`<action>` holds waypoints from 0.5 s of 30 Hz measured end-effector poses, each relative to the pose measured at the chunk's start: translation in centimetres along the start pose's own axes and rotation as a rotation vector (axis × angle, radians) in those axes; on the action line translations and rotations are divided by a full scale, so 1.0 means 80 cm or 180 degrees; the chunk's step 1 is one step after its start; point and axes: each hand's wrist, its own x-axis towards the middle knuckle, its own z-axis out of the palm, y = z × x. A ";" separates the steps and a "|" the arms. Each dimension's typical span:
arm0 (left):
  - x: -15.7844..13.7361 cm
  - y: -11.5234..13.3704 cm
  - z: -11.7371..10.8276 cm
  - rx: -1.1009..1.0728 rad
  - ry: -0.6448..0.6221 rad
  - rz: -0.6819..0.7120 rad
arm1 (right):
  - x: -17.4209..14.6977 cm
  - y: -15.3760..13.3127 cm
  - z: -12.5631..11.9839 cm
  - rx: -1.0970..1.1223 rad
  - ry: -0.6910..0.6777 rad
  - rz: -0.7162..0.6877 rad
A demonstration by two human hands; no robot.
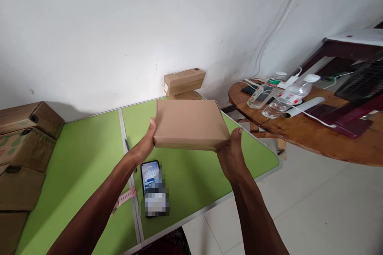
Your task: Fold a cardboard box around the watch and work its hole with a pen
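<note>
A person's left hand [145, 143] and right hand [233, 155] grip a flat, rectangular brown cardboard box [190, 121] above a light-green folding table [89, 155] with pale metal edging. The box's broad upper face is smooth and plain, its edges straight, its color an even tan; a narrow side faces the wearer, with a thin pale line low toward the right. The left thumb presses the box's left end and the right thumb the near right corner, both hands clamped on the cardboard, though the fingers underneath are largely hidden. Below, near the left forearm, lies a black-framed smartphone [152, 172] with its screen lit. Scuffed brown cartons [28, 139] stand stacked at the table's left side.
</note>
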 end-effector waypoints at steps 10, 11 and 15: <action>-0.210 0.086 -0.089 -0.0967 0.2156 0.0047 | -0.085 -0.048 0.137 0.0201 -0.1389 0.0240; -0.228 0.084 -0.096 -0.1061 0.2309 0.0119 | -0.095 -0.042 0.149 0.0239 -0.1452 0.0308; -0.279 0.077 -0.116 -0.1310 0.2766 0.0435 | -0.133 -0.017 0.192 0.0420 -0.1708 0.0457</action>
